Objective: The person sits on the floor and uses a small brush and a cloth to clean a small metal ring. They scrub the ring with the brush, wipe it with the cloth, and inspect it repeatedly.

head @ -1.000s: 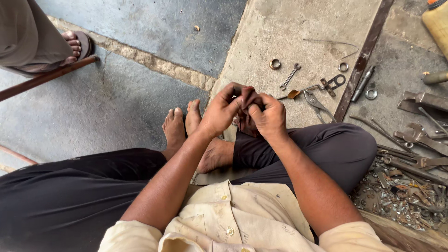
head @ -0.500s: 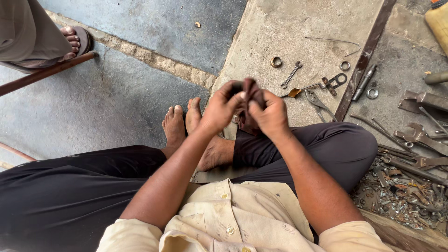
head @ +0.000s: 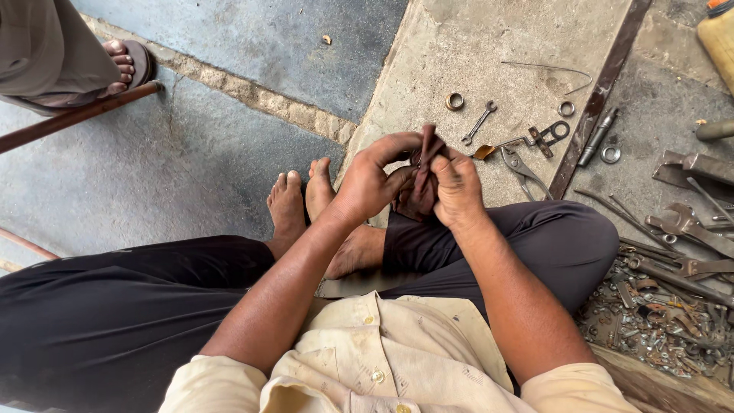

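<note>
Both hands clamped on the dark brown strip [head: 425, 157] above the lap, its long axis pointing up & away. Left hand [head: 371, 180] pinches from the left, right hand [head: 457, 187] from the right, equally close, fingers shut tight

My left hand [head: 365, 183] and right hand [head: 457, 191] meet above my crossed legs, both pinching a strip of rubber [head: 425, 153] that stands up between them. Just beyond, on the concrete slab [head: 489, 46], lie a ring [head: 455, 101], a small spanner [head: 479, 122], a keyed clamp piece [head: 544, 136] and pliers [head: 522, 168] (nearest my right knee). A metal bar [head: 600, 95] runs along the slab's right edge. Right of it sit a bolt [head: 596, 138] and washer [head: 610, 154]; wrenches [head: 680, 226] and a heap of nuts [head: 665, 321] crowd the floor's right edge. Another person's sandalled foot [head: 122, 65] occupies the top left corner.
</note>
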